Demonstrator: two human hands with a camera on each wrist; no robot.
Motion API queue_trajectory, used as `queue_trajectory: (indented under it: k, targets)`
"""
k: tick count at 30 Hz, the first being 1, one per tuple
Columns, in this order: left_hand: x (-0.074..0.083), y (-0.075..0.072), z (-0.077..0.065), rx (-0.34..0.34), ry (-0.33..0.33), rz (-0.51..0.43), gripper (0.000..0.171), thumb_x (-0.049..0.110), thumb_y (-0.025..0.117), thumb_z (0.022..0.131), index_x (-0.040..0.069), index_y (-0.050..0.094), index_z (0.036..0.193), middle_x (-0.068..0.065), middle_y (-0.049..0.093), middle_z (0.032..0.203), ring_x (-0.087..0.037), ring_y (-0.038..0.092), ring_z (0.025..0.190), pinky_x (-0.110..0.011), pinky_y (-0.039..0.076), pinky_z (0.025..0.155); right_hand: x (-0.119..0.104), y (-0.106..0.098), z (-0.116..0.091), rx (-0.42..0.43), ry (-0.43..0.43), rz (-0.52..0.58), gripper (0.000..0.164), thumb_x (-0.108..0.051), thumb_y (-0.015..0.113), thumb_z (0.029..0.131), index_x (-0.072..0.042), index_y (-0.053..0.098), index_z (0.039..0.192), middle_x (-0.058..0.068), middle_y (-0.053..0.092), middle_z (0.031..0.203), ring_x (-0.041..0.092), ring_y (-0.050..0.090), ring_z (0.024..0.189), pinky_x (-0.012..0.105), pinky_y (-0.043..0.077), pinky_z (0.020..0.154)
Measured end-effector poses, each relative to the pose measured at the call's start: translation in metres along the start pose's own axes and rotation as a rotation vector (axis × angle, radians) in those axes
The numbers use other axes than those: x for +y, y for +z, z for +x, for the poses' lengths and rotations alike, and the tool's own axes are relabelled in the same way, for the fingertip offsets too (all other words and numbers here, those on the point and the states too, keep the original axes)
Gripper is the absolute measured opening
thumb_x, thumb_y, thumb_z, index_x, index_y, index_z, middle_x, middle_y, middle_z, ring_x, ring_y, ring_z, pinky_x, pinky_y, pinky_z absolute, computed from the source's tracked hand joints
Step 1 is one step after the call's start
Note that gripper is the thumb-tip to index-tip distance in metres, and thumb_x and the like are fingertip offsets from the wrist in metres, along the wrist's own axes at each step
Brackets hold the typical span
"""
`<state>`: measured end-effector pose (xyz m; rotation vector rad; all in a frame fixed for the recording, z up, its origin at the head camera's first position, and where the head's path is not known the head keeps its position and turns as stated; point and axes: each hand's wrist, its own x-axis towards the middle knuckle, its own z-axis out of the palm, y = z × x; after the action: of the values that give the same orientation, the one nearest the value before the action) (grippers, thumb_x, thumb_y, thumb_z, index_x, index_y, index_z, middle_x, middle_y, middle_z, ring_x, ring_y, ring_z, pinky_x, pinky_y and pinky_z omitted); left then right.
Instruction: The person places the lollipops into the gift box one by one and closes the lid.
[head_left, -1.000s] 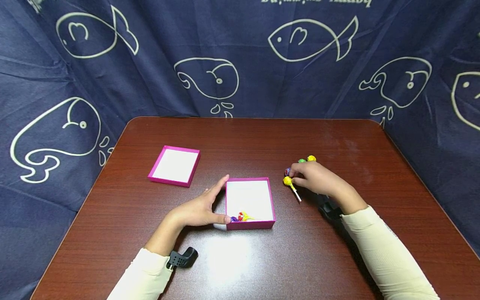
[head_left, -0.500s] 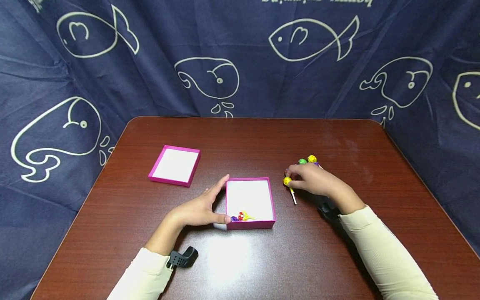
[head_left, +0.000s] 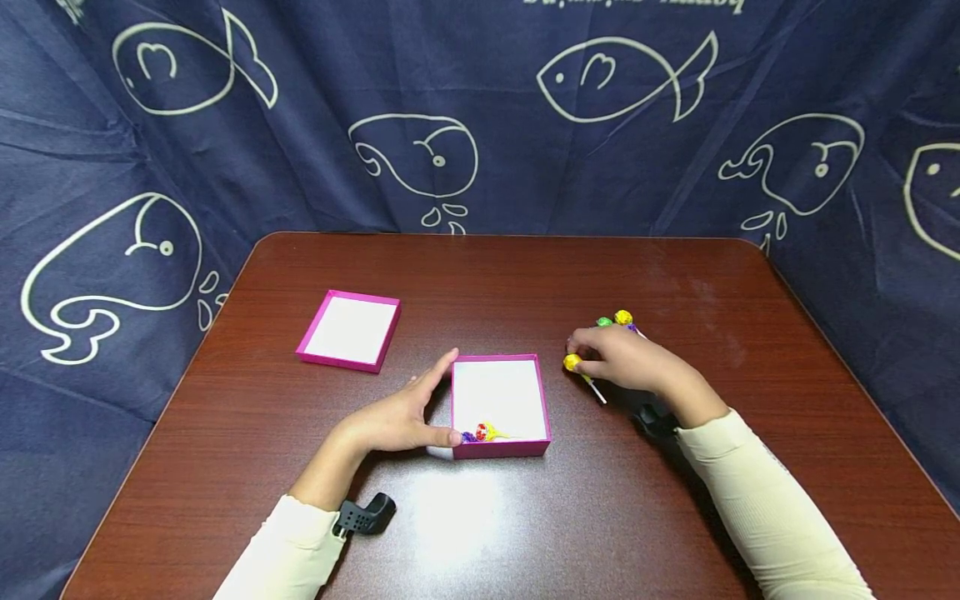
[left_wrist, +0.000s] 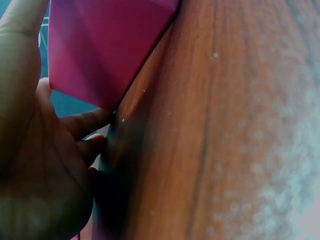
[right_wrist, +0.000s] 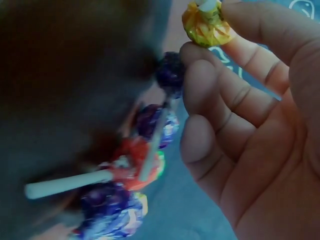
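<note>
My left hand (head_left: 401, 421) spans the left side of an open pink box (head_left: 501, 450), thumb at its near corner and fingertips at its far one. In the left wrist view, some fingers bend in by the corner of the box (left_wrist: 107, 50). A red-and-yellow lollipop (head_left: 485, 432) and a purple-wrapped one lie along the box's front wall. Right of the box, my right hand (head_left: 630, 358) pinches a yellow lollipop (head_left: 572, 362) between thumb and forefinger; the right wrist view shows its crinkled yellow wrapper (right_wrist: 207, 27) at the fingertips.
Past my right hand lie more lollipops, among them a green one (head_left: 604, 322) and another yellow one (head_left: 623, 317). The right wrist view shows a red one (right_wrist: 132, 165) and several purple ones. A shallow pink lid (head_left: 339, 362) lies white side up at the back left of the table.
My right hand has shifted slightly left, and its fingers have come onto the yellow lollipop, whose stick has swung about. The left hand and the box have stayed in place.
</note>
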<state>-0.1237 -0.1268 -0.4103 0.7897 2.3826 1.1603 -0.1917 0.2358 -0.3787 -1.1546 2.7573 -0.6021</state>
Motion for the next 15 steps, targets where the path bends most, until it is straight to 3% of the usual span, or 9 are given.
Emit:
queue_trajectory:
  k: [15]
  targets:
    - [-0.002, 0.001, 0.000, 0.005, -0.005, 0.007, 0.113, 0.036, 0.082, 0.082, 0.017, 0.004, 0.161, -0.013, 0.013, 0.164, -0.030, 0.013, 0.149, -0.053, 0.012, 0.118, -0.023, -0.015, 0.008, 0.001, -0.052, 0.029, 0.014, -0.002, 0.069, 0.087, -0.014, 0.066, 0.091, -0.011, 0.060, 0.084, 0.006, 0.054, 0.074, 0.028, 0.047, 0.068]
